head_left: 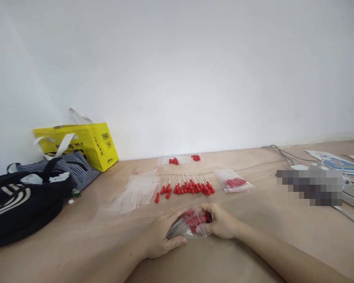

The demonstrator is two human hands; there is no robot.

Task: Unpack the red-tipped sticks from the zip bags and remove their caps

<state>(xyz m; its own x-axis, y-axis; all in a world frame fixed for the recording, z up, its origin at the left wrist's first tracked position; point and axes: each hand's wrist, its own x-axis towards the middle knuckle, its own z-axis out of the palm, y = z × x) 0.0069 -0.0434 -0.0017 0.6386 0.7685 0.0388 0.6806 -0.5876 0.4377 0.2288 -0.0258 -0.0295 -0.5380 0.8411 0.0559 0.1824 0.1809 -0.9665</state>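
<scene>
Close in front of me lies a clear zip bag (191,222) with red-tipped sticks inside. My left hand (162,234) grips its left end, thumb at the near side and fingers at the far side. At the other end, my right hand (221,222) pinches the bag between thumb and fingers. Just beyond my hands, a row of loose white sticks with red bulb-shaped tips (191,186) lies with the tips toward me. Left of the row are flat, clear zip bags (138,192) in an overlapping stack. A filled zip bag (234,181) rests to its right.
Another bag with red-tipped sticks (181,159) lies near the wall. At left stand a yellow bag (106,145), a striped bag (88,173) and a black bag (26,212). Cables (283,151), printed sheets (333,161) and a blurred-out object (312,186) are on the right.
</scene>
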